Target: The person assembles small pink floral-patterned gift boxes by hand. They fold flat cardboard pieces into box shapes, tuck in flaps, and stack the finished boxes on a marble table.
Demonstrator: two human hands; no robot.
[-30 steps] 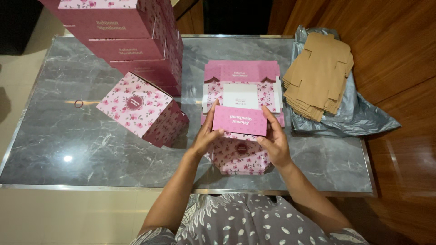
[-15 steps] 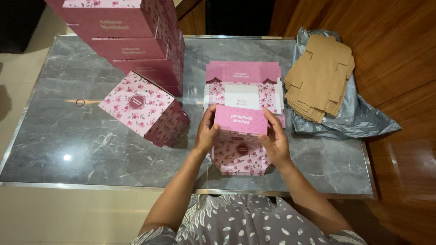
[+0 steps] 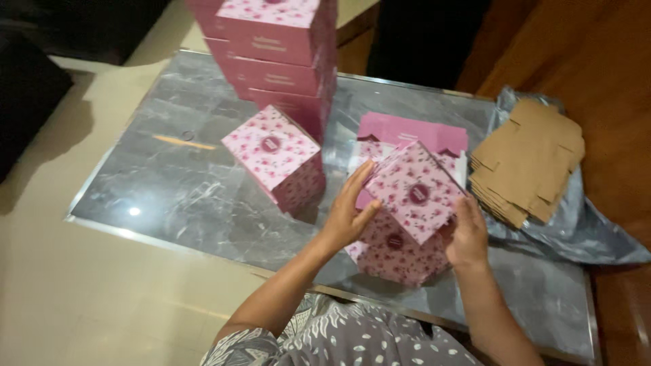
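Note:
I hold a pink floral cardboard box [image 3: 413, 192] above the grey marble table [image 3: 176, 196], tilted so its floral top faces me. My left hand [image 3: 349, 210] presses flat against its left side, fingers spread. My right hand [image 3: 466, 234] grips its lower right corner. Under the box lies another floral pink piece [image 3: 393, 254] on the table. Behind it sits a flat unfolded pink box blank [image 3: 413, 132].
A finished floral box [image 3: 277, 156] stands to the left. A tall stack of pink boxes [image 3: 271, 47] rises at the back. Brown cardboard blanks [image 3: 532, 159] lie on a grey plastic bag [image 3: 583, 227] at right. A small ring [image 3: 187, 135] lies far left.
The box has been closed and turned so its floral top shows. My view has swung rightward and tilted, and my left hand has opened flat against the box.

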